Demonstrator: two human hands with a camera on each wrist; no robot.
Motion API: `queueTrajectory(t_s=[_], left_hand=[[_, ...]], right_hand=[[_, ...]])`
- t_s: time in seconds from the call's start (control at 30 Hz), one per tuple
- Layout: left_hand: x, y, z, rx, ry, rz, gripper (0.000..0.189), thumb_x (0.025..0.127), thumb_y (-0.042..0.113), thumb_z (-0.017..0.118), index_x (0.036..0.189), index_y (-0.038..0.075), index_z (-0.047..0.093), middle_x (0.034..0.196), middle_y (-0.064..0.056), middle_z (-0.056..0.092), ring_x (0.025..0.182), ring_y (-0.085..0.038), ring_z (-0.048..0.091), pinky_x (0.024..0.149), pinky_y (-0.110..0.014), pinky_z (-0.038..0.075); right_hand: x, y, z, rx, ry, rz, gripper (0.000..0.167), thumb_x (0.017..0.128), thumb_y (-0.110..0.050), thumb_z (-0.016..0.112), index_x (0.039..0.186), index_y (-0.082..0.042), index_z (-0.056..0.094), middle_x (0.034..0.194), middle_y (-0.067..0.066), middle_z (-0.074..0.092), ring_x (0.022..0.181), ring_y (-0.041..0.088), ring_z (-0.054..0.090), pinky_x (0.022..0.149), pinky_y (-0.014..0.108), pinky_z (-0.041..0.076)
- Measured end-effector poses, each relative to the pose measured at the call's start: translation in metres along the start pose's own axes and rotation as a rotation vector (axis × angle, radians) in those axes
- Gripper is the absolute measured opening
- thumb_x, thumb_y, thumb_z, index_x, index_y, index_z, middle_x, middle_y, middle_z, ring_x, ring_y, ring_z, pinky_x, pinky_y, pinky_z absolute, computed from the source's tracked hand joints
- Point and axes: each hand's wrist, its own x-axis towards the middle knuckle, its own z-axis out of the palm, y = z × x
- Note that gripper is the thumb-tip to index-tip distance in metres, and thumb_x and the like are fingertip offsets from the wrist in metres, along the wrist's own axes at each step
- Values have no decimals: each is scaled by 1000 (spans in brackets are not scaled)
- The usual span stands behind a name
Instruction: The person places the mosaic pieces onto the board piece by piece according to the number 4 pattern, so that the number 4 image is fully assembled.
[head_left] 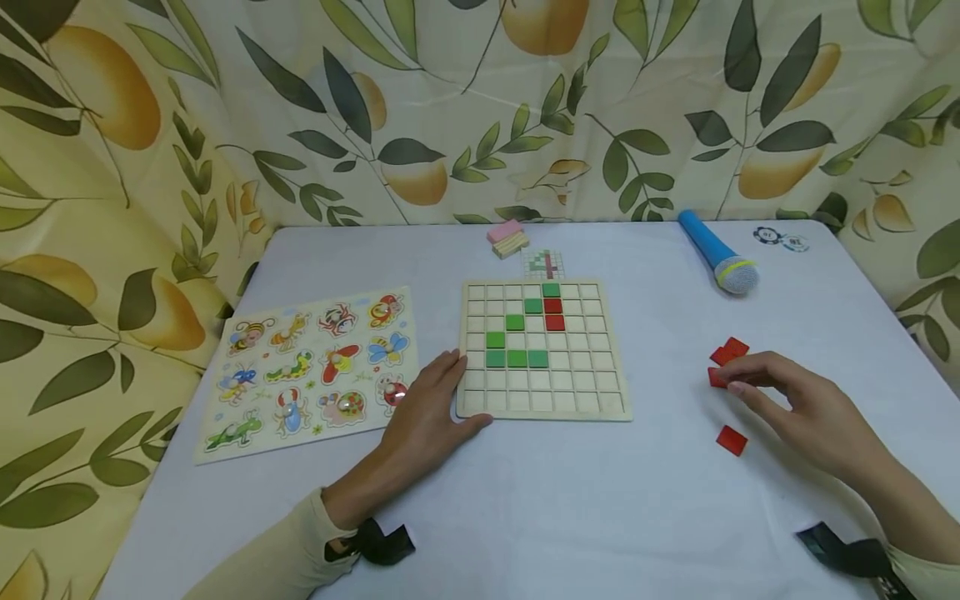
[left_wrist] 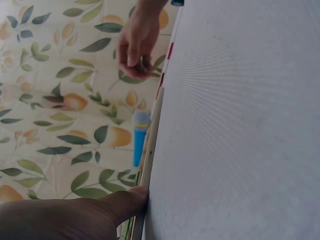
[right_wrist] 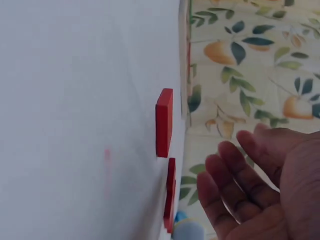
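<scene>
A wooden grid board (head_left: 543,405) lies mid-table with green tiles (head_left: 517,358) and two red tiles (head_left: 553,322) in its squares. My left hand (head_left: 423,404) rests along the board's left edge, thumb at the front corner; the left wrist view shows that thumb (left_wrist: 132,200) against the board's side (left_wrist: 151,142). On the right, several loose red tiles (head_left: 731,440) lie on the cloth. My right hand (head_left: 806,408) hovers by them, fingertips overlapping one tile in the head view. From the right wrist, its relaxed fingers (right_wrist: 235,175) appear apart from the tiles (right_wrist: 164,122), with nothing visible between them.
An insect picture board (head_left: 307,367) lies at the left, partly under the left hand's outline. Behind the grid board are a small printed pattern card (head_left: 542,264) and pink and cream blocks (head_left: 506,235). A blue toy microphone (head_left: 716,250) lies at the back right.
</scene>
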Motion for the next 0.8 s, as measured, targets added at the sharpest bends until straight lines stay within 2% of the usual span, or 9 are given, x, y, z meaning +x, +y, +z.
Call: queueTrajectory(t_s=[0.1, 0.23, 0.3, 0.4, 0.5, 0.63, 0.8], left_hand=[[0, 1, -1, 8, 4, 1, 94, 88, 43, 88, 162, 4, 44, 172, -12, 39, 161, -32, 37, 128, -51, 40], [2, 0, -1, 8, 0, 8, 94, 88, 43, 88, 162, 4, 44, 172, -12, 39, 161, -32, 37, 128, -50, 40], [3, 0, -1, 9, -1, 11, 94, 89, 43, 88, 162, 4, 44, 172, -12, 39, 161, -32, 37, 128, -51, 39], [3, 1, -2, 7, -2, 12, 94, 89, 43, 88, 162, 4, 44, 172, -13, 39, 161, -32, 37, 128, -51, 40], [3, 1, -1, -2, 0, 14, 94, 88, 43, 88, 162, 4, 44, 172, -13, 39, 161, -33, 37, 128, -52, 40], [2, 0, 0, -7, -4, 13, 94, 89, 44, 87, 162, 4, 43, 172, -13, 39, 161, -32, 37, 128, -52, 40], [0, 0, 0, -1, 2, 5, 94, 88, 44, 88, 161, 4, 45, 171, -12, 40, 161, -32, 37, 128, -51, 39]], right_hand=[[-14, 9, -1, -5, -15, 7, 31, 98, -4, 76, 124, -20, 73, 111, -29, 68, 107, -25, 51, 91, -8, 35], [-28, 23, 0, -16, -70, 5, 33, 95, -3, 78, 122, -21, 71, 109, -26, 69, 101, -20, 54, 87, -6, 38], [-32, 29, 2, 0, -105, -24, 39, 91, -2, 82, 123, -21, 70, 112, -22, 69, 100, -14, 54, 88, -5, 39], [-36, 33, 4, 10, -152, -72, 53, 84, -6, 89, 127, -24, 67, 120, -23, 62, 107, -13, 51, 94, -5, 34], [-40, 35, 5, 2, -181, -105, 65, 77, -12, 95, 133, -24, 64, 128, -25, 54, 118, -18, 42, 101, -7, 27], [-44, 34, 6, 12, -180, -111, 72, 74, -14, 97, 136, -22, 62, 132, -24, 49, 125, -21, 35, 103, -7, 23], [-46, 32, 8, 5, -149, -128, 65, 73, -10, 97, 130, -23, 69, 131, -20, 51, 128, -20, 34, 104, -7, 23]])
